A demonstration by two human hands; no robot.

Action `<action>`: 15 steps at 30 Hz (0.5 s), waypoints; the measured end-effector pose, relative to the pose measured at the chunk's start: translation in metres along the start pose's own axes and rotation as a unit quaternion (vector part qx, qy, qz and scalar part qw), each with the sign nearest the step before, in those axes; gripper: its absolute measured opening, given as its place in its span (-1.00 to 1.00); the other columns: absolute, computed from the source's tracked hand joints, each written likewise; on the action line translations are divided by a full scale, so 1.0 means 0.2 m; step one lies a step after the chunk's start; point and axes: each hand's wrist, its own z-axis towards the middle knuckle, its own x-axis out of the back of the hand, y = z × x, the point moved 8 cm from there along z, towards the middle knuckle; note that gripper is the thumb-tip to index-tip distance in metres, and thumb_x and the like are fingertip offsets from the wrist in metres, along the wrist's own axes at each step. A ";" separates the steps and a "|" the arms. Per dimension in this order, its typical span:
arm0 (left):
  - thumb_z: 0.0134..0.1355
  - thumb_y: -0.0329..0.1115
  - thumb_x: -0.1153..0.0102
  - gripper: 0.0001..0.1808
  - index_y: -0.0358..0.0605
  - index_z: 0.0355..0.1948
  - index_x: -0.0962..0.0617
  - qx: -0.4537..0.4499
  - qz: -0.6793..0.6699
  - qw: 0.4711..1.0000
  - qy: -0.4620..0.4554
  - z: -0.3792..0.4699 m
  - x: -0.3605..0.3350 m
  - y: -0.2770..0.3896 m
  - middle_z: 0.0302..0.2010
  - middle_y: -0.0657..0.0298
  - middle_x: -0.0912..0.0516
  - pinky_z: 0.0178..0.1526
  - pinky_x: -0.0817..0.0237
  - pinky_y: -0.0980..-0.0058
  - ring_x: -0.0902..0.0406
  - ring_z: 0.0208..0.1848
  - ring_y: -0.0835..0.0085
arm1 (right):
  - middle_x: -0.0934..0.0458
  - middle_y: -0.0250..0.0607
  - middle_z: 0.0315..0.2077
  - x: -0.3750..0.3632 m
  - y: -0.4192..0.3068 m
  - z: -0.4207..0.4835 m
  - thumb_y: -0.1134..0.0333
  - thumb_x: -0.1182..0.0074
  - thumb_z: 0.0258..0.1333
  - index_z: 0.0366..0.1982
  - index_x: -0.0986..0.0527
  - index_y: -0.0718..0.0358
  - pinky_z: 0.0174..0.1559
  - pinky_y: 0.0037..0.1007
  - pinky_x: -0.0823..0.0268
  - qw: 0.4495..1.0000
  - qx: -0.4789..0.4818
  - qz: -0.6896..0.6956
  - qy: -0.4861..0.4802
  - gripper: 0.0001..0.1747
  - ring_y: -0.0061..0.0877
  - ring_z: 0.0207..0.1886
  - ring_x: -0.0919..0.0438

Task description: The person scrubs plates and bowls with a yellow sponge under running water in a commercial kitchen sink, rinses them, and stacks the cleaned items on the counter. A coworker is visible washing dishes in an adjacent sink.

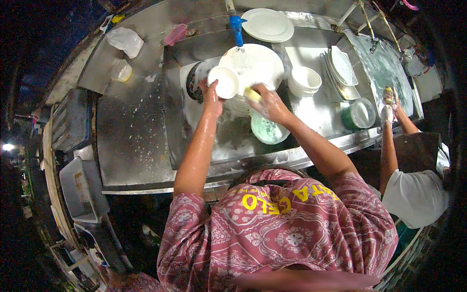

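Note:
A small white bowl [223,83] is gripped at its left rim by my left hand [212,98], its hollow facing up. My right hand [270,104], wet and blurred, holds a yellow sponge [252,94] just right of the bowl, apart from it. Beneath both hands, a stack of white plates [239,105] stands in the steel sink [204,146]. A large white round plate [251,62] lies behind them under the tap. Close below my right hand sits a bowl of greenish suds [269,127]. A dark pan or bowl [193,84] is partly hidden behind the white bowl.
A blue-handled tap [237,31] hangs over the sink. White bowls [305,81], tilted dishes [337,73] and a green tub [359,114] stand to the right. A co-worker's hands [390,106] work at a water-filled basin [386,69]. Grey crates [78,189] stand left.

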 end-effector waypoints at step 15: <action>0.15 -0.27 0.09 -0.41 -0.02 0.26 -0.26 -0.066 0.237 0.952 -0.183 -0.02 -0.10 -0.23 -0.05 0.09 -0.52 -0.18 -0.37 0.44 -0.47 -0.06 0.29 | -0.53 0.06 -0.31 -0.23 -0.09 0.07 0.15 -0.17 -0.09 -0.12 -0.42 0.33 -0.14 -0.10 -0.40 0.968 0.027 -0.242 -0.061 -0.48 -0.10 -0.21 -0.55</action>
